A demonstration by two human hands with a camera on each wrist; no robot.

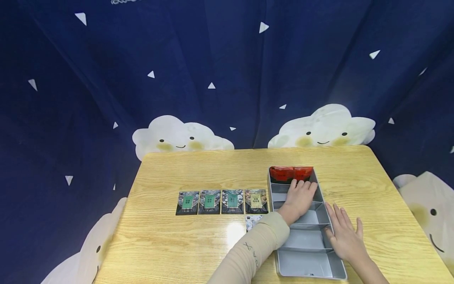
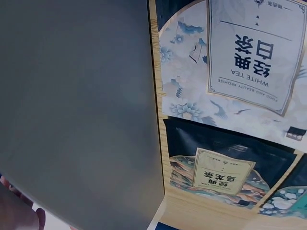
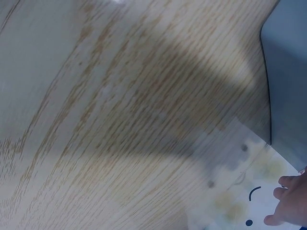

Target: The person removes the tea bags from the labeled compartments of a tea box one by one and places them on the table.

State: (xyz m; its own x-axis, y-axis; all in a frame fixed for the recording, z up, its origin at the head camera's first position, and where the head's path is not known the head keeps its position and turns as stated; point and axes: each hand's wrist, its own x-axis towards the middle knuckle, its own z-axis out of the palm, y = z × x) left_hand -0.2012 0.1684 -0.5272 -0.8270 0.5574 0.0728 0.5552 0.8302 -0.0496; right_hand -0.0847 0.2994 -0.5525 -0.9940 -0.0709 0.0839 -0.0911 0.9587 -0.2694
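My left hand [image 1: 299, 197] reaches over the grey divided box [image 1: 305, 264], its fingertips right at the lower edge of two red tea sachets [image 1: 281, 173] standing in the far compartment. Nothing shows in its grasp. Flat on the table beside the box's right wall lies my right hand [image 1: 345, 238], fingers spread, its fingertips close against that wall. A white tea sachet [image 2: 259, 57], large in the left wrist view, is partly covered by the left sleeve in the head view. Just above it sits an oolong tea sachet [image 1: 256, 201] with a yellow label.
Left of the oolong sachet, three sachets with green labels [image 1: 210, 202] continue the row on the wooden table [image 1: 159, 244]. The box's other compartments, split by thin dividers, run toward me. A dark blue curtain [image 1: 234, 59] with clouds hangs behind the table.
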